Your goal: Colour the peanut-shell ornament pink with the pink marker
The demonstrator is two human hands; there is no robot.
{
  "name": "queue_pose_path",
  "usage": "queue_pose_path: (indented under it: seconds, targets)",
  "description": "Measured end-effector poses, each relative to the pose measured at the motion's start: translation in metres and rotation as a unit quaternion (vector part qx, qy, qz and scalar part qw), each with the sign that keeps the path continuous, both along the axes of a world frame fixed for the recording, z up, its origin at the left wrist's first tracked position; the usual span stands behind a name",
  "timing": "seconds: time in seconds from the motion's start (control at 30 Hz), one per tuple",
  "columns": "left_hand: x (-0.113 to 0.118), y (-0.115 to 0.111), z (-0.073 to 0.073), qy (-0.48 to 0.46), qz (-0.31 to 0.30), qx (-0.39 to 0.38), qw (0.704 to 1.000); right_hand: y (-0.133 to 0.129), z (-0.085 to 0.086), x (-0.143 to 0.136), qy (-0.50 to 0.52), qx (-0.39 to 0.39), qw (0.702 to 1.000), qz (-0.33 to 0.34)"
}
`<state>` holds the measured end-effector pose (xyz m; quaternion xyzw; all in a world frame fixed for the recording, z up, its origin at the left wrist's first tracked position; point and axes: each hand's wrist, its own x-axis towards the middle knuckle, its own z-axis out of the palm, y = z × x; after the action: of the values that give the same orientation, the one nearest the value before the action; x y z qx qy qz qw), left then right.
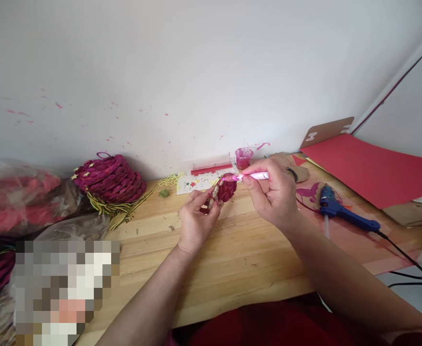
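Observation:
My left hand (198, 218) pinches a tan, lumpy piece like a peanut shell (215, 193) between thumb and fingers. Right behind it is a knobbly magenta bundle (228, 191); whether the two are joined I cannot tell. In my right hand (274, 194) is a slim white-handled paintbrush (259, 176), gripped like a pen. Its pink-coated tip points left and is at the upper edge of the bundle, close to the tan piece. Beyond the hands, a cup of pink paint (244, 157) stands against the wall.
To the left sit a large magenta coil (112, 178) with yellow strings and plastic bags (19, 192). A white sheet with star stickers (189, 184) lies at the back. On the right are a blue glue gun (348, 216) with its cord and red card (373, 166).

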<state>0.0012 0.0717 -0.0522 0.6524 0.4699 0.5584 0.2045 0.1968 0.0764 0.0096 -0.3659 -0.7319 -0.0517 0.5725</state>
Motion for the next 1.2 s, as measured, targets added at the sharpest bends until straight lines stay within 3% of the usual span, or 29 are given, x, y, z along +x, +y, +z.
queue_pose_path:
  seconds: [0.1, 0.3, 0.57, 0.87, 1.2]
  targets:
    - [0.0, 0.0, 0.0, 0.0, -0.001, -0.004, 1.0, -0.001, -0.001, -0.002, 0.004, -0.011, 1.0, 0.019]
    - [0.0, -0.001, 0.002, 0.001, 0.006, -0.004, 1.0, -0.001, -0.002, -0.003, -0.001, -0.012, 1.0, -0.009]
    - [0.0, 0.0, 0.0, -0.023, 0.005, -0.018, 1.0, -0.004, -0.006, -0.012, -0.027, 0.024, 0.999, 0.005]
    - [-0.001, -0.001, 0.007, -0.053, -0.012, -0.078, 0.995, 0.0, -0.002, -0.002, 0.025, -0.019, 1.0, 0.001]
    - [0.0, -0.001, 0.009, -0.1, -0.042, -0.135, 0.985, 0.007, -0.01, -0.001, 0.059, -0.055, 0.997, 0.002]
